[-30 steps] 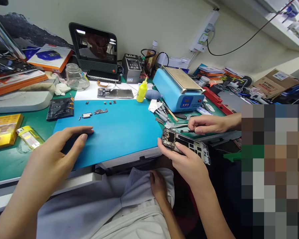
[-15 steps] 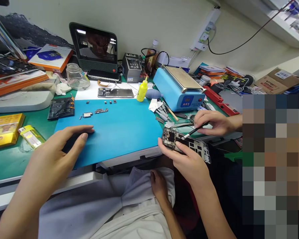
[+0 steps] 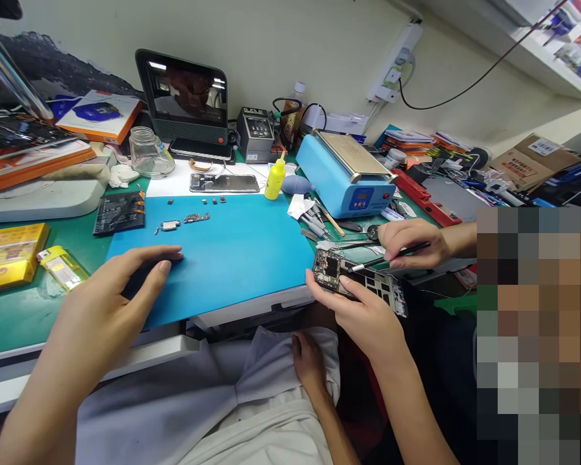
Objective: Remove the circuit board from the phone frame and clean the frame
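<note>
Opened black rectangular phone frame [image 3: 374, 279] is in a co-worker's hand [image 3: 368, 320] by the flat bright-blue mat [image 3: 242, 245]; thin white-tipped black tool [image 3: 368, 263] tilts flatter than before. Wearer's left hand [image 3: 109, 294]'s unchanged, fingers loosely apart, empty; right hand [image 3: 312, 361]'s on the lap, can't tell its fingers.

Smooth blue mat [image 3: 249, 252]; jar [image 3: 149, 154] perhaps glass.

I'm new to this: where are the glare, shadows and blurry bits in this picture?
Head view: bright reflections on the upright screen; head view: a dark shadow on the blue mat beside the person's left hand; head view: upper-right shelf items look soft, and coarse pixel blocks hide the lower right.
</note>
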{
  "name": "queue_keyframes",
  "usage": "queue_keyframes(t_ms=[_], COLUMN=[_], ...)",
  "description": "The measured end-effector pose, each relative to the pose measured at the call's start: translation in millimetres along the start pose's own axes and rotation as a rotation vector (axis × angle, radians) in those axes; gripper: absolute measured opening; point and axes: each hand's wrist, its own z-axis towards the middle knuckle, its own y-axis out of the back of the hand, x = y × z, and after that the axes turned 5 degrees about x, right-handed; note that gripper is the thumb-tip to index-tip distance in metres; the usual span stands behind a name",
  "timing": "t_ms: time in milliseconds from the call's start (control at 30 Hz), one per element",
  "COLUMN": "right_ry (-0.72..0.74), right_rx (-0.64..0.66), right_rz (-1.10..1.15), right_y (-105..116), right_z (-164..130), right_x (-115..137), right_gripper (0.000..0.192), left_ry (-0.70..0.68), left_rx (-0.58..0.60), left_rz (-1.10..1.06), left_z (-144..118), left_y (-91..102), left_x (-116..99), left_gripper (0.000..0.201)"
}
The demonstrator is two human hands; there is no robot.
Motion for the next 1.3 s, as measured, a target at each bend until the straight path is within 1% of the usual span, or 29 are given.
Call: queue_keyframes(t_ms=[167, 267, 333, 467, 667, 867, 1033, 1300], right_ry=[-0.01, -0.01, -0.009, -0.004, -0.008, -0.018, -0.009, -0.011], right_rx=[-0.025, -0.058, -0.075, -0.099, -0.132, -0.148, -0.157, -0.161], right_rz=[0.023, 0.05, 0.068, 0.105, 0.147, 0.174, 0.189, 0.178], right_y=[-3, -6, -8, -10, -7, -8, -10, -14], right_z=[0, 1, 1, 1, 1, 1, 1, 0], right_x=[-1, -2, -3, -2, 0, 1, 1, 1], right_gripper=[0.053, 0.062, 0.064, 0.061, 0.062, 0.058, 0.053, 0.052], left_ry=[-0.021, -0.033, -0.04, -0.058, -0.056, -0.056, -0.054, -0.036], left_rx=[-0.001, -0.007, -0.012, -0.015, -0.02, 0.01, 0.004, 0.011], left_rz=[0.008, 0.012, 0.01, 0.005, -0.001, -0.001, -0.004, 0.002], left_z=[-1, -1, -1, -1, -1, -1, -2, -2], left_y=[-0.9, -0.7, -0.7, -1.1, -1.7, 0.8, 1.4, 0.7], left_x=[2, 2, 1, 2, 2, -2, -2, -2], left_gripper=[0.053, 0.052, 0.053, 0.054, 0.053, 0.052, 0.052, 0.049])
